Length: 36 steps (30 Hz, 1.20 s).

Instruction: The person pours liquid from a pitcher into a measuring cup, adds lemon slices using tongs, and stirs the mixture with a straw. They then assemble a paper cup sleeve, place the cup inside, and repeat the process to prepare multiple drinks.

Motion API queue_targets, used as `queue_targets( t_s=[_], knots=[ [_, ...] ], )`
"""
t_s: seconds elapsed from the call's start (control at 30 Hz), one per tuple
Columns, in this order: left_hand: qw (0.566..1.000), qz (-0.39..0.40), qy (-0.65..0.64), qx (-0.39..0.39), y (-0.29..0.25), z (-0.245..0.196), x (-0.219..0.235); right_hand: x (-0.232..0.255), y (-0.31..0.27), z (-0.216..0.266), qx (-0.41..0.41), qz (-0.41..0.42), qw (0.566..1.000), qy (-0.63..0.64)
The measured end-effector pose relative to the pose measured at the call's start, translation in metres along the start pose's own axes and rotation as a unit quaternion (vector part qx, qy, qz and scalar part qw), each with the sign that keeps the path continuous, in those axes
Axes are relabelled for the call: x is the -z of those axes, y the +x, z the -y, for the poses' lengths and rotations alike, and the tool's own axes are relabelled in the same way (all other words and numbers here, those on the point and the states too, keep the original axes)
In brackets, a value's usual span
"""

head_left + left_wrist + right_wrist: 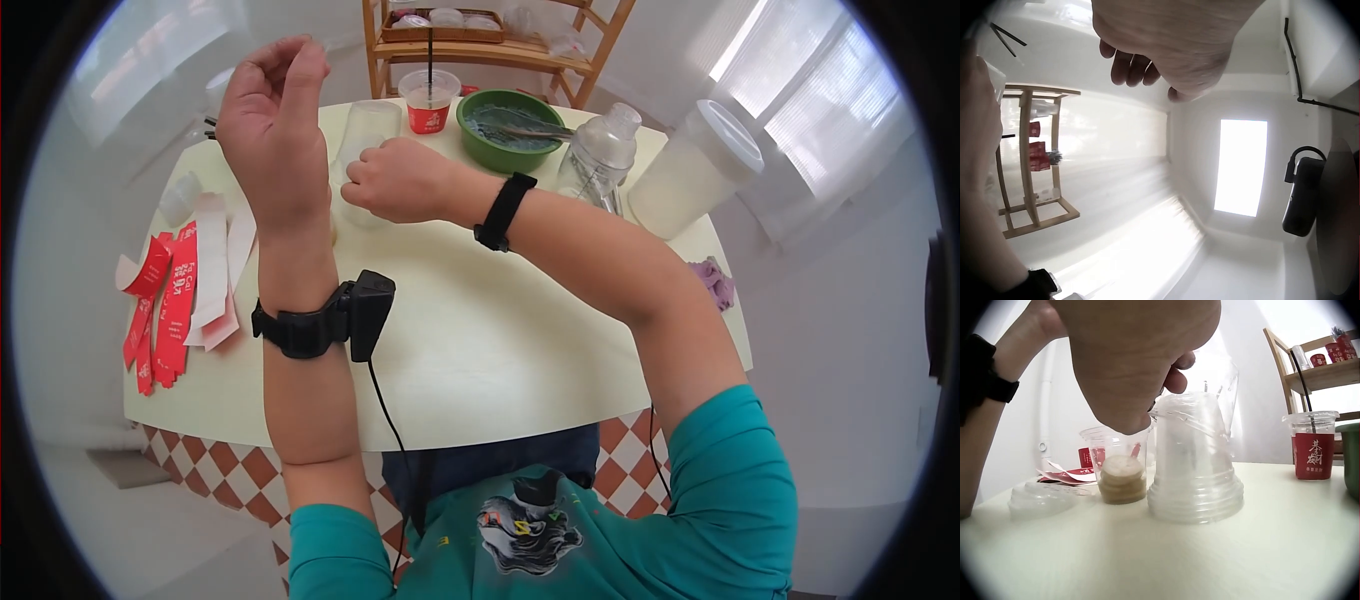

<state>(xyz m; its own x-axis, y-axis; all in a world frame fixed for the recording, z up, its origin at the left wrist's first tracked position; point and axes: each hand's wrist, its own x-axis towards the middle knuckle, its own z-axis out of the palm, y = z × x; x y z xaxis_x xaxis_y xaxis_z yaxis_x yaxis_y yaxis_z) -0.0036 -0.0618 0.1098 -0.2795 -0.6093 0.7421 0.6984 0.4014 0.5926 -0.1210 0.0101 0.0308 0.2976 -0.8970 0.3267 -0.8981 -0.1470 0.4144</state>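
My left hand is raised over the left side of the table, fingers loosely bent and thumb extended, with nothing visible in it. Lower and to its right, my right hand has its fingers curled. A stack of upturned clear plastic cups stands beneath the right hand in the right wrist view. Thin clear plastic wrapping gathers at the stack's top, and the right fingers pinch it. Beside the stack is a clear cup with beige contents. The left wrist view shows mostly wall and ceiling past the left hand.
Red paper cup sleeves and white strips lie at the left. Towards the back are a red-banded cup with a black straw and a green basin. A shaker and tall lidded container stand at the right.
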Motion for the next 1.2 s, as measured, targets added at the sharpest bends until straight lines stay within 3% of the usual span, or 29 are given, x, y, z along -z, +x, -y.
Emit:
queue_targets(
  t_s=[0.13,0.2,0.23,0.27,0.33,0.37,0.43,0.53,0.77,0.83,0.87,0.93,0.97,1.0,1.07,1.1,1.2],
  knots=[
    [1.0,0.02,-0.004,0.009,-0.002,0.008,-0.001,0.023,-0.024,0.003,-0.011,-0.042,0.999,0.028],
    [0.999,0.038,-0.001,0.023,-0.003,0.008,-0.002,0.052,-0.05,-0.004,-0.156,-0.169,0.973,-0.032],
    [0.998,0.057,0.006,0.033,-0.003,0.008,-0.002,0.062,-0.066,-0.014,-0.184,-0.253,0.948,-0.049],
    [0.998,0.055,0.004,0.034,-0.004,0.007,-0.003,0.072,-0.083,-0.022,-0.249,-0.274,0.925,-0.085],
    [0.993,0.09,0.05,0.066,-0.007,0.006,-0.01,0.084,-0.131,-0.041,-0.38,-0.243,0.881,-0.142],
    [0.993,0.089,0.047,0.065,-0.008,0.007,-0.012,0.084,-0.153,-0.045,-0.38,-0.242,0.881,-0.145],
    [0.985,0.121,0.094,0.085,-0.012,0.011,-0.016,0.079,-0.184,-0.048,-0.539,-0.23,0.81,-0.011],
    [0.981,0.133,0.12,0.077,-0.02,0.012,-0.023,0.063,-0.202,-0.034,-0.597,-0.188,0.775,0.085],
    [0.964,0.189,0.15,0.111,-0.036,0.013,-0.036,0.062,-0.198,-0.029,-0.618,-0.203,0.743,0.155],
    [0.951,0.257,0.156,0.077,-0.045,0.015,-0.042,0.076,-0.187,-0.017,-0.567,-0.262,0.745,0.233],
    [0.934,0.301,0.154,0.113,-0.048,0.015,-0.045,0.083,-0.179,-0.011,-0.566,-0.263,0.745,0.234],
    [0.919,0.342,0.154,0.12,-0.06,0.021,-0.048,0.095,-0.162,0.0,-0.493,-0.332,0.713,0.374],
    [0.903,0.38,0.155,0.127,-0.063,0.022,-0.051,0.096,-0.156,0.003,-0.491,-0.335,0.711,0.375],
    [0.88,0.408,0.154,0.189,-0.064,0.021,-0.054,0.095,-0.15,0.006,-0.452,-0.353,0.705,0.417],
    [0.885,0.409,0.113,0.19,-0.069,0.021,-0.058,0.097,-0.134,0.013,-0.393,-0.373,0.691,0.479],
    [0.89,0.407,0.068,0.193,-0.071,0.023,-0.06,0.095,-0.13,0.014,-0.392,-0.376,0.689,0.48],
    [0.899,0.386,0.1,0.181,-0.072,0.026,-0.06,0.093,-0.122,0.019,-0.424,-0.392,0.645,0.501]
  ],
)
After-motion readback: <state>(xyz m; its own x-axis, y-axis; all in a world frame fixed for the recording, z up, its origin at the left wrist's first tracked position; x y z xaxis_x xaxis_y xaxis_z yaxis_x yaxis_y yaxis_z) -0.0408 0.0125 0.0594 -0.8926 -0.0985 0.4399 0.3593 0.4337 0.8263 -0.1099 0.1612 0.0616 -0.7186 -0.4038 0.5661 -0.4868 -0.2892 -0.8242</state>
